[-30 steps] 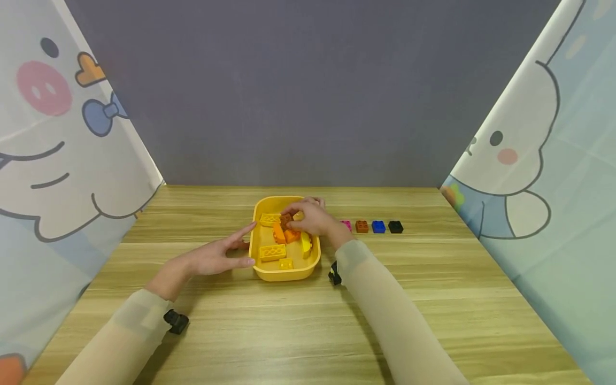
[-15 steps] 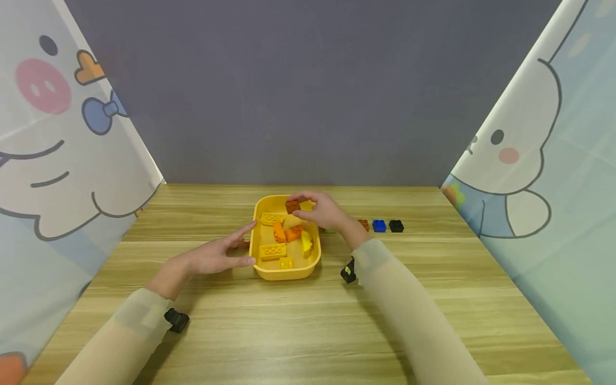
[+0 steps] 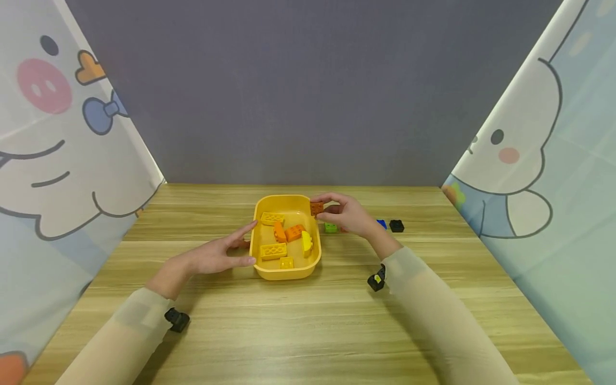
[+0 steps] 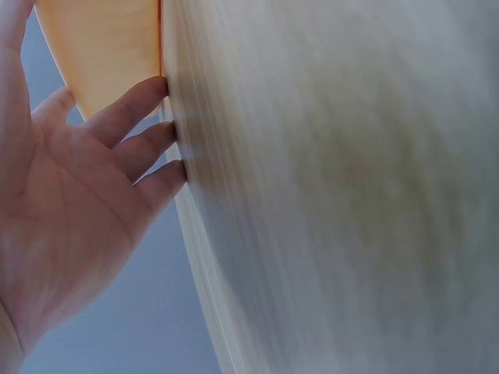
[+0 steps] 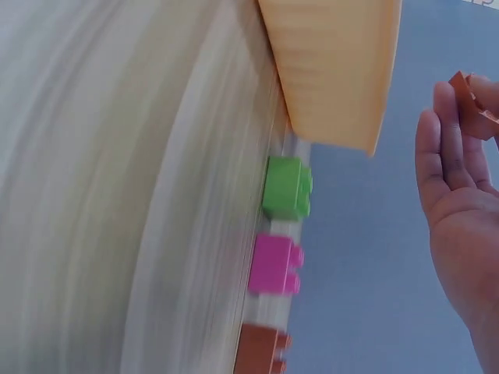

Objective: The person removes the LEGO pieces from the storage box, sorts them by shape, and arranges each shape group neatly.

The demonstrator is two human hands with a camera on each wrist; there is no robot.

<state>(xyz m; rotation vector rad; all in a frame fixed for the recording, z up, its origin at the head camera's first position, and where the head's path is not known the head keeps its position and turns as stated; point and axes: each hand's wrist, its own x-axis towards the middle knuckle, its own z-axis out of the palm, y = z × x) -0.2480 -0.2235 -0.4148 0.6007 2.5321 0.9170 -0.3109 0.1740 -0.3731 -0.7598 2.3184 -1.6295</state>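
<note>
My right hand (image 3: 348,215) pinches a reddish-brown building brick (image 3: 316,208) between thumb and fingertips, raised over the back right rim of a yellow bin (image 3: 285,274). In the right wrist view the same brown brick (image 5: 472,109) shows between the fingers, well above the table. My left hand (image 3: 216,258) spreads its straight fingers along the bin's left side, with thumb and index finger at the rim. The left wrist view shows its lower fingertips (image 4: 173,132) against the tabletop. Inside the bin lie yellow bricks (image 3: 273,251), orange bricks (image 3: 294,232) and a curved yellow piece (image 3: 306,244).
A row of small bricks stands right of the bin: green (image 3: 330,228), then pink (image 5: 273,265) and brown (image 5: 256,349), then blue (image 3: 382,223) and black (image 3: 397,225). A grey wall (image 3: 308,96) rises behind the wooden table (image 3: 289,331); printed cloth hangs on both sides.
My right hand has lifted the brown brick out from among the bricks in the bin and carried it right, to the rim. The green brick has come into view. My left hand stays put.
</note>
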